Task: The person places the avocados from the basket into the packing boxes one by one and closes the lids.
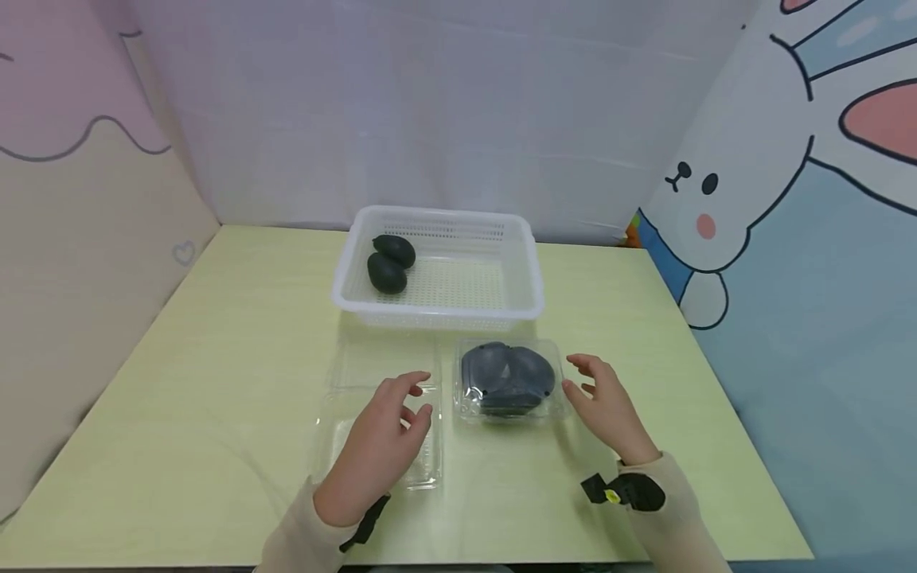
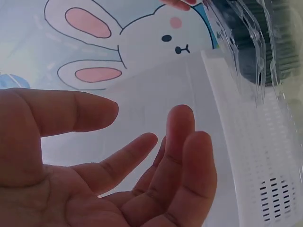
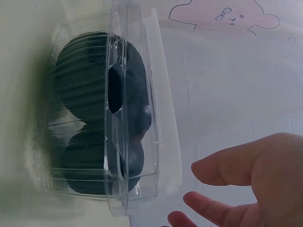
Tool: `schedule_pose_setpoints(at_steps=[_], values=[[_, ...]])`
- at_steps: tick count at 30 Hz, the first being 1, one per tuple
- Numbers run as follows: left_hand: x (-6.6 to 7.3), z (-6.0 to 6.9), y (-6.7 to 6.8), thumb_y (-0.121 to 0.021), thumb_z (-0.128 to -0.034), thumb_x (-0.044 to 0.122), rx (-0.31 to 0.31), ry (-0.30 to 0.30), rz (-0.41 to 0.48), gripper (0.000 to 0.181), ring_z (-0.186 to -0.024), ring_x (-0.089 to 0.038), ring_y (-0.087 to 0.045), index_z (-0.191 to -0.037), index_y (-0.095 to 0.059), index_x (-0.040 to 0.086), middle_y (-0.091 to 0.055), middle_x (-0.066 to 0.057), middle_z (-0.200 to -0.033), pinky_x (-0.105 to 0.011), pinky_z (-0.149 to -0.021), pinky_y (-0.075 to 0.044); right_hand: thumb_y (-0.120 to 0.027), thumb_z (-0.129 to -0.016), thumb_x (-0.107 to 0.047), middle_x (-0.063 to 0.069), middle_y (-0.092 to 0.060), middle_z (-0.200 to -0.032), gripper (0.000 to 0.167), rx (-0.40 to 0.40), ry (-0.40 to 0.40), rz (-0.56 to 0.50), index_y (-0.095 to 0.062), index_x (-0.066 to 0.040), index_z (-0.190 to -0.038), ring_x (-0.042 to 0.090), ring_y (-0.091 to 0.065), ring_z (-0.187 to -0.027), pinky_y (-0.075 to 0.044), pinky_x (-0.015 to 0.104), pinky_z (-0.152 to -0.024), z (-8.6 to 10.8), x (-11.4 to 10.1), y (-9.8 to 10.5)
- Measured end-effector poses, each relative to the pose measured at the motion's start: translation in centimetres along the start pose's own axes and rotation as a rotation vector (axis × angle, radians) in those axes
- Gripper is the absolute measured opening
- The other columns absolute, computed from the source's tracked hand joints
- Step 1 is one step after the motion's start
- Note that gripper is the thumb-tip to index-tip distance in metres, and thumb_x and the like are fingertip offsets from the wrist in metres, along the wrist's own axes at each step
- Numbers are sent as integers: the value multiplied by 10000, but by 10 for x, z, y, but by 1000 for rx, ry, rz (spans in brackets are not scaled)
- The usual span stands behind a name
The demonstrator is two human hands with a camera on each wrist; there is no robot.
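Note:
A closed clear plastic clamshell box [image 1: 463,407] stands right of centre on the table, with dark avocados [image 1: 510,372] visible inside. My right hand [image 1: 609,410] is beside the box's right side, its fingers loosely bent and holding nothing. In the right wrist view, a gap separates the fingertips from the box [image 3: 154,175]. My left hand [image 1: 378,447] hovers over a second clamshell box [image 1: 423,475], which lies unfolded and partly hidden beneath it. Loosely bent fingers and an empty palm show on the left hand [image 2: 156,184] in its wrist view.
Behind the boxes sits a white perforated plastic basket [image 1: 458,312]. Two dark avocados [image 1: 387,273] lie at its left end. The yellow table [image 1: 179,398] meets a pale back wall [image 1: 444,119] and printed side panels, a rabbit [image 1: 716,207] on the right one.

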State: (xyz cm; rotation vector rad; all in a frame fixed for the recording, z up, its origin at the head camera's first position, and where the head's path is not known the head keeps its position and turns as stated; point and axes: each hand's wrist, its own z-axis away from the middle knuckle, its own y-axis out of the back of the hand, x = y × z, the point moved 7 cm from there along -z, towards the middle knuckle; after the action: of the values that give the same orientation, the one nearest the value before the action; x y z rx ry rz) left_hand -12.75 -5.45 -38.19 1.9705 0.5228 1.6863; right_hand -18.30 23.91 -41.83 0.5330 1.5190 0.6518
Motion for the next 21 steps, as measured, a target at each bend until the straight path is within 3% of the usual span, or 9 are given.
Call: schedule_pose_setpoints(at_steps=[11,18,21], values=[[-9,-3,53,-577,-939,127,92,51,-73,376,-945,-227,-602,-1314,-559,105,-582,-75,-1144,-384,-812,-490,-553,-976,-148,257,-399,-1391,474,-10,48,16,-405,40,-1385,433,-393,-1279,-370,570,-1054,-9,-7,-1],[-24,-17,77,-536,-953,148,120,69,-124,381,-985,-291,-588,-1327,-544,77,-579,-128,-1162,-423,-793,-488,-560,-970,-193,280,-412,-1352,494,24,125,22,-411,55,-1371,455,-413,-1226,-385,607,-1009,-17,-21,1],[-35,-26,83,-513,-959,163,126,73,-147,398,-1008,-332,-577,-1345,-533,64,-569,-164,-1182,-463,-797,-484,-559,-975,-179,277,-408,-1363,487,9,120,26,-408,53,-1376,445,-407,-1240,-384,591,-1024,-24,-26,2]])
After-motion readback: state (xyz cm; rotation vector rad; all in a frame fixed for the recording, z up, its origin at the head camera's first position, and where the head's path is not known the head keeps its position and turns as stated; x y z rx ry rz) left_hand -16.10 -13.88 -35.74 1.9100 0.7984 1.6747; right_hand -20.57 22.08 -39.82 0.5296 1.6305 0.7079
